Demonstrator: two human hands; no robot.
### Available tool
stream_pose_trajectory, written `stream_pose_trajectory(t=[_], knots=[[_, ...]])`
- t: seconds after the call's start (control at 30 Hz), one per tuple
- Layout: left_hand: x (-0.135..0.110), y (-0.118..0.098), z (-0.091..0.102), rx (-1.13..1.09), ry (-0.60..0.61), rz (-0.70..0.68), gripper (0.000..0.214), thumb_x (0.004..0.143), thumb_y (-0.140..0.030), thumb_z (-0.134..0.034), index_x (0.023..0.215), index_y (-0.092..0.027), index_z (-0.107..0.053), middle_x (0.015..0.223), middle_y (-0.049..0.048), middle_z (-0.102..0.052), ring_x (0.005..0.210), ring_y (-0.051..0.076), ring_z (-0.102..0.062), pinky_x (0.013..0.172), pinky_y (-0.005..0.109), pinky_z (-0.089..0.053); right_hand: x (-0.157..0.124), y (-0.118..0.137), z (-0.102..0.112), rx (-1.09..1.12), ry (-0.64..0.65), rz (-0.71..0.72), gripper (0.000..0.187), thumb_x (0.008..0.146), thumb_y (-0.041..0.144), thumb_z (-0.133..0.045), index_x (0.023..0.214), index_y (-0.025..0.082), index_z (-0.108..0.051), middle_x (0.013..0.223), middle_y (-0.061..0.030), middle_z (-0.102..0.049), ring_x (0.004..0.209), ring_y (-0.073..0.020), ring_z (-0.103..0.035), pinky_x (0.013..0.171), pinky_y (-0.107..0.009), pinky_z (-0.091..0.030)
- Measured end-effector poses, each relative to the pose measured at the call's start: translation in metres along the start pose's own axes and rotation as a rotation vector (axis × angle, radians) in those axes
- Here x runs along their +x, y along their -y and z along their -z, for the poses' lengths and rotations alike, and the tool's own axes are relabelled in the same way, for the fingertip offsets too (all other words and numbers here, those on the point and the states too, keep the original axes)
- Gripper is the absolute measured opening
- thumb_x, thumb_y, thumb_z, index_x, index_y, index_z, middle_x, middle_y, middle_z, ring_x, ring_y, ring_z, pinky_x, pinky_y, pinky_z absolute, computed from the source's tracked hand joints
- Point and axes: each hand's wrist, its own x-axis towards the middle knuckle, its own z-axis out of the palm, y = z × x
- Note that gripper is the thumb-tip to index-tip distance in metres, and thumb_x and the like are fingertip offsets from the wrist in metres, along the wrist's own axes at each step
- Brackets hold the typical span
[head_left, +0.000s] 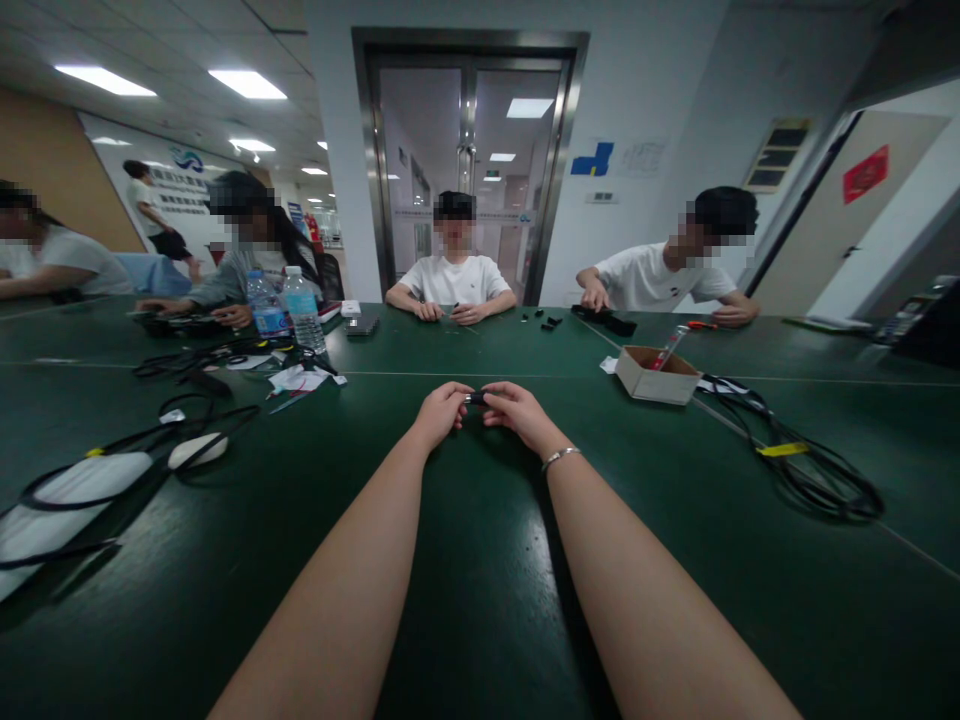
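Left hand [441,412] and right hand [517,410] are brought together at the middle of the green table [480,600]. A small dark part [475,398] is pinched between their fingertips, with each hand closed on one end of it. The part is held just above the tabletop and well out in front, where it can be looked down on. Both forearms are stretched forward low over the table, probably so that the grip is steadied. What the part is cannot be told, since most of it is covered by the fingers. A thin bracelet [561,457] is worn on the right wrist. An open cardboard box [652,385], with a red-handled tool [667,348] leaned in it, is set near on the right. A coil of black cable [810,470] is laid just beyond it. Two water bottles [304,310] are stood well apart on the left, among other people's things.
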Motion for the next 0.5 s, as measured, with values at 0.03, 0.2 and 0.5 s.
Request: stream_pose_trajectory(t=[0.03, 0.2, 0.5], knots=[[-0.0002, -0.0004, 0.0002, 0.000, 0.003, -0.003, 0.021, 0.082, -0.019, -0.043, 0.093, -0.014, -0.060, 0.059, -0.0020, -0.049, 0.045, 0.007, -0.044, 0.041, 0.016, -0.038, 0.0001, -0.0001, 0.0000, 0.001, 0.000, 0.001, 0.013, 0.082, 0.007, -0.063, 0.093, 0.014, -0.058, 0.070, -0.0021, -0.064, 0.051, -0.0096, -0.062, 0.050, -0.017, -0.056], [-0.0012, 0.0000, 0.0003, 0.049, -0.006, -0.046, 0.023, 0.087, -0.028, -0.042, 0.093, -0.015, -0.059, 0.055, -0.0025, -0.048, 0.043, 0.007, -0.043, 0.040, 0.016, -0.036, 0.0003, -0.0006, 0.0003, 0.008, -0.001, 0.003, 0.012, 0.084, 0.006, -0.060, 0.093, 0.014, -0.057, 0.074, -0.0029, -0.065, 0.051, -0.0089, -0.062, 0.050, -0.017, -0.056], [0.0030, 0.0073, 0.0017, 0.097, -0.031, -0.065, 0.022, 0.089, -0.037, -0.045, 0.085, -0.017, -0.052, 0.053, -0.0044, -0.049, 0.039, 0.007, -0.043, 0.041, 0.016, -0.034, -0.0008, 0.0008, -0.0011, -0.001, 0.001, -0.013, 0.012, 0.084, 0.006, -0.059, 0.094, 0.014, -0.057, 0.070, -0.0020, -0.064, 0.052, -0.0091, -0.062, 0.050, -0.017, -0.057]])
